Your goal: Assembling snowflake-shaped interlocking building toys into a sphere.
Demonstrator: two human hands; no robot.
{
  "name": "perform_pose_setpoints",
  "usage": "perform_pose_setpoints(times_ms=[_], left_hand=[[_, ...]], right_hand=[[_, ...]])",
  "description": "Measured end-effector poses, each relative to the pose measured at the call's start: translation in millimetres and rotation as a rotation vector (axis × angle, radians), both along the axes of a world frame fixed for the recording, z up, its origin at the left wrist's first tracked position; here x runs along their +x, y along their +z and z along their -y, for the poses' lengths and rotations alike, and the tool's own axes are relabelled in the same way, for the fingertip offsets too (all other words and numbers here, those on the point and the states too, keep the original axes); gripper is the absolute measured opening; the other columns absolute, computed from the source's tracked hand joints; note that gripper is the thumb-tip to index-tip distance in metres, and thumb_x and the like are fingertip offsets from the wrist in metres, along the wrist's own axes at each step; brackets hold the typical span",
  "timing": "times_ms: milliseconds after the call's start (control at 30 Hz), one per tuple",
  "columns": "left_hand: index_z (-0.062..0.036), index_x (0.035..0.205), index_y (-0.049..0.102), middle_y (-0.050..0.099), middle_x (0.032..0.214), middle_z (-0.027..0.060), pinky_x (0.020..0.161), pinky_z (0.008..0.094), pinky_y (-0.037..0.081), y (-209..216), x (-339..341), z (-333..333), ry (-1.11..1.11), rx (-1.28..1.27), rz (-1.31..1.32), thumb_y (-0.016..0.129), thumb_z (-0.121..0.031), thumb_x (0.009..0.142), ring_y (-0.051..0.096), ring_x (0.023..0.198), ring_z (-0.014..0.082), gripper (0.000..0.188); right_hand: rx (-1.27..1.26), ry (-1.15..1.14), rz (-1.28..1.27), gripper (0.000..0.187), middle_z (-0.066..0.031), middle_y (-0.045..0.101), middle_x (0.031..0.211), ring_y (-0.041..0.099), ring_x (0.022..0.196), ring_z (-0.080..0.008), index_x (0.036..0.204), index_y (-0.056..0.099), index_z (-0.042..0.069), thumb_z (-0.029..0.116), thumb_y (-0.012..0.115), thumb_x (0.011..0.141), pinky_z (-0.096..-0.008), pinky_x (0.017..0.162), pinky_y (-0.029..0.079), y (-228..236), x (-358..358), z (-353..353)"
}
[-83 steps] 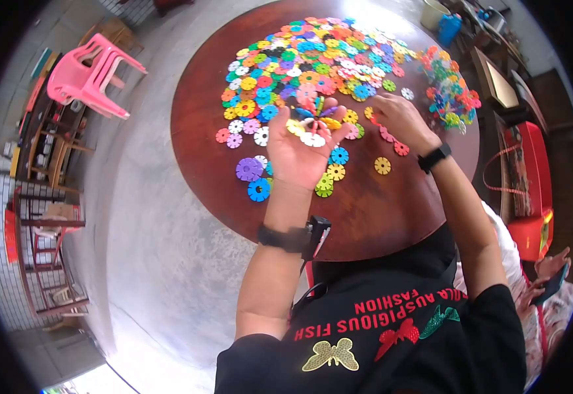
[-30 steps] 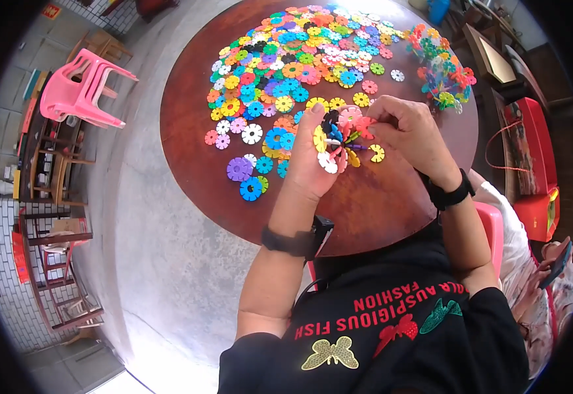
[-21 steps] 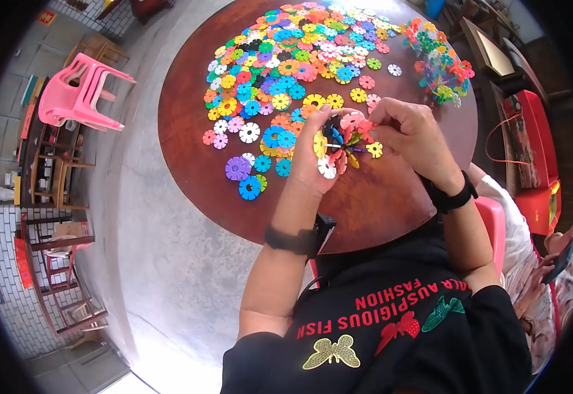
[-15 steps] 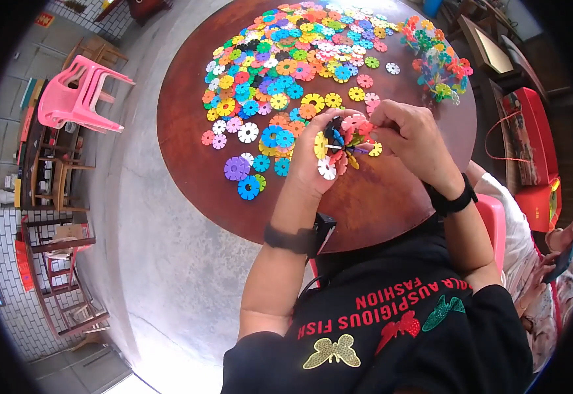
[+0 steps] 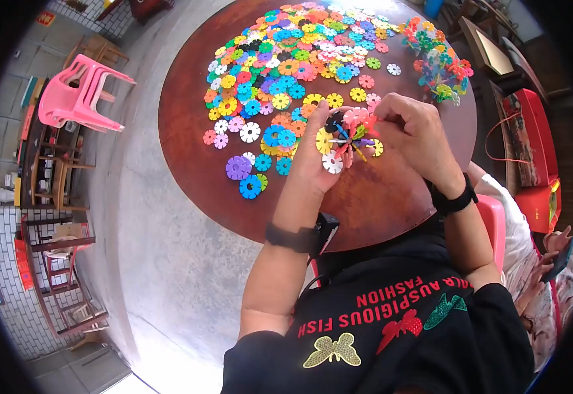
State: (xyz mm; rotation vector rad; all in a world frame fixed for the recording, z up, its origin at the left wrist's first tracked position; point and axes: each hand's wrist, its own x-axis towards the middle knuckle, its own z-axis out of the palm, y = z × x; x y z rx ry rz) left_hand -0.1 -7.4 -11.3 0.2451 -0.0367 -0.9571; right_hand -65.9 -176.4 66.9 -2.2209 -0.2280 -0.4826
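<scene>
My left hand (image 5: 310, 157) is closed round a small cluster of interlocking notched discs (image 5: 349, 140), held above the near part of the table. Black, yellow, white, blue and purple discs stick out of it at different angles. At its upper right side, my right hand (image 5: 419, 136) has its fingers pinched against a pinkish-red disc (image 5: 364, 121); the fingertips are partly hidden. Just beyond my hands lie loose discs, among them a white one (image 5: 250, 132), a large purple one (image 5: 238, 167) and a blue one (image 5: 250, 186).
A wide pile of coloured discs (image 5: 280, 69) covers the far part of the round brown table (image 5: 198, 177). Assembled disc clusters (image 5: 439, 69) stand at its right. Pink chairs (image 5: 79, 92) are at the left. A seated person holding a phone (image 5: 560, 259) is close on my right.
The cluster has turned in my left hand, so its blue, purple and yellow discs now show edge-on. My left thumb has straightened upward; my right hand stays close to the cluster.
</scene>
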Motion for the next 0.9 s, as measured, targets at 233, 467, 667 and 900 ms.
perform_pose_setpoints(times_ms=[233,467,667,900], left_hand=[[-0.0007,0.113,0.054,0.063,0.102,0.0114,0.058,0.0301,0.056,37.2,-12.3,4.0,0.183,0.401,0.340,0.059,-0.022,0.087,0.065,0.080,0.0193,0.034],[0.0025,0.109,0.054,0.064,0.098,0.0126,0.059,0.0345,0.058,34.5,-13.3,5.3,0.205,0.366,0.307,0.060,-0.007,0.081,0.066,0.079,0.0217,0.030],[0.0031,0.107,0.055,0.064,0.095,0.0131,0.061,0.0352,0.058,31.1,-10.8,4.3,0.217,0.331,0.300,0.058,-0.001,0.081,0.066,0.079,0.0218,0.026],[0.0007,0.111,0.053,0.064,0.095,0.0122,0.063,0.0331,0.057,26.8,-9.1,1.3,0.182,0.357,0.265,0.059,0.004,0.079,0.066,0.079,0.0200,0.032]], right_hand=[[-0.003,-0.051,-0.008,0.012,-0.0129,0.055,0.065,0.056,0.057,-0.0269,0.078,0.052,-0.002,-0.001,0.063,0.072,-0.0330,0.054,0.043,8.9,-0.8,8.5],[0.034,-0.028,0.025,0.012,-0.0129,0.056,0.065,0.055,0.056,-0.0248,0.078,0.053,-0.002,-0.001,0.064,0.073,-0.0315,0.053,0.042,3.8,-1.0,9.1],[0.084,-0.056,-0.002,0.012,-0.0108,0.056,0.063,0.055,0.055,-0.0196,0.078,0.053,-0.002,-0.001,0.064,0.074,-0.0296,0.052,0.042,6.5,-2.8,6.6],[0.108,-0.068,0.013,0.010,-0.0092,0.056,0.063,0.055,0.055,-0.0163,0.078,0.053,-0.002,-0.003,0.062,0.074,-0.0283,0.052,0.042,7.5,-3.2,4.5]])
